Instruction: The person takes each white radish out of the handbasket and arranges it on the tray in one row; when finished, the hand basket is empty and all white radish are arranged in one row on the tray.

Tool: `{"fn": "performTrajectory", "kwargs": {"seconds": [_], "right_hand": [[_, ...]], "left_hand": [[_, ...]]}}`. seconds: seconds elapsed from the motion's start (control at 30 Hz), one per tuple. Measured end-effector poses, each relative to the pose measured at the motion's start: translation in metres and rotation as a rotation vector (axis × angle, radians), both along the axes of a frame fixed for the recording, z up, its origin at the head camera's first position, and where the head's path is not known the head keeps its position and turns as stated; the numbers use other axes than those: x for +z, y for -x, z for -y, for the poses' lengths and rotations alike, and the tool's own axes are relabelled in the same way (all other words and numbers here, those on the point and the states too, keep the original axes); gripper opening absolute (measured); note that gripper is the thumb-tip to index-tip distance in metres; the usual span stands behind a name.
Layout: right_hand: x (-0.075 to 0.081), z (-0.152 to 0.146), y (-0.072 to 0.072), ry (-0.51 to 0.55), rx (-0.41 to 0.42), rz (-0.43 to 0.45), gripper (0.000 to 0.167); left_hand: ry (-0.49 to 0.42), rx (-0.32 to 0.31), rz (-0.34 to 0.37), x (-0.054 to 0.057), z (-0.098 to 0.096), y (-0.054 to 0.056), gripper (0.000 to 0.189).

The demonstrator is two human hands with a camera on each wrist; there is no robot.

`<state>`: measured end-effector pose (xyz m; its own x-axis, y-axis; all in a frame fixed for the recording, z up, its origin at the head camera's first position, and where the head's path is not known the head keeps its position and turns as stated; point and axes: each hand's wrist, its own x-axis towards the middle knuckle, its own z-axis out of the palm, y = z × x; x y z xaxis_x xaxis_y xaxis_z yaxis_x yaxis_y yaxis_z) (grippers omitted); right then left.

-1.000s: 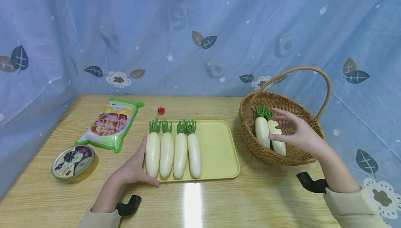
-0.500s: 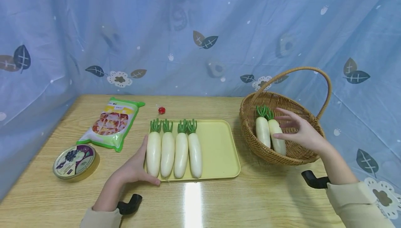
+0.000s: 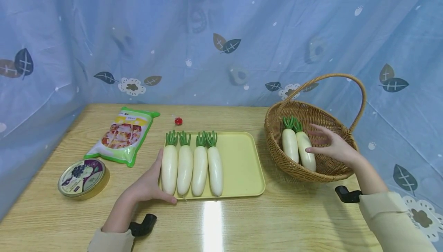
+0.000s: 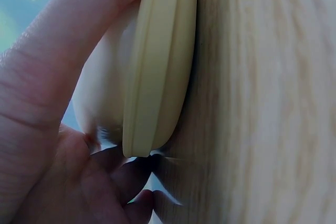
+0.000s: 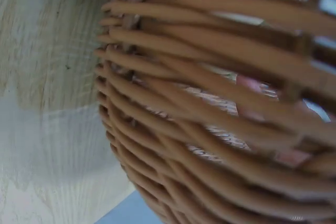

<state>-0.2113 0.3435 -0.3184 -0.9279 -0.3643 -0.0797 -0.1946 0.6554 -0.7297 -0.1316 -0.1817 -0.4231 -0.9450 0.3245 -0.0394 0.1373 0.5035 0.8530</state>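
A yellow tray (image 3: 242, 165) holds several white radishes (image 3: 185, 170) with green tops, side by side in its left part. My left hand (image 3: 149, 182) holds the tray's front left corner, thumb along the front edge and fingers along the left side. In the left wrist view, thumb and fingers wrap the tray's rim (image 4: 152, 77). On the right, a wicker basket (image 3: 287, 170) contains two more white radishes (image 3: 305, 150). Over the basket's inside, my right hand (image 3: 333, 147) has its fingers spread, just right of these radishes, holding nothing. The basket's woven wall (image 5: 210, 87) hides most of it in the right wrist view.
A green-edged food bag (image 3: 122, 136) and a round tin (image 3: 83, 179) lie on the left of the wooden table (image 3: 256, 225). Behind the tray sits a small red object (image 3: 178, 121). The basket's handle (image 3: 332, 75) arches high. A blue curtain (image 3: 187, 52) stands behind.
My right hand has shifted slightly to the right, away from the radishes in the basket, its fingers staying spread. The left hand stays at the tray's corner.
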Motion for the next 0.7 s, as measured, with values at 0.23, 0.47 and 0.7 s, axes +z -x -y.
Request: {"fn": "performTrajectory", "kwargs": {"seconds": [0.23, 0.47, 0.7], "right_hand": [[-0.004, -0.002, 0.003, -0.001, -0.008, 0.055, 0.085], [-0.009, -0.004, 0.009, 0.020, 0.023, 0.102, 0.086], [-0.017, -0.007, 0.015, 0.037, 0.065, 0.173, 0.088]], "left_hand": [[-0.005, 0.004, 0.012, 0.003, -0.001, -0.001, 0.153], [-0.001, 0.001, 0.003, 0.003, -0.001, -0.001, 0.152], [-0.018, -0.007, -0.012, 0.004, -0.002, 0.000, 0.153]]}}
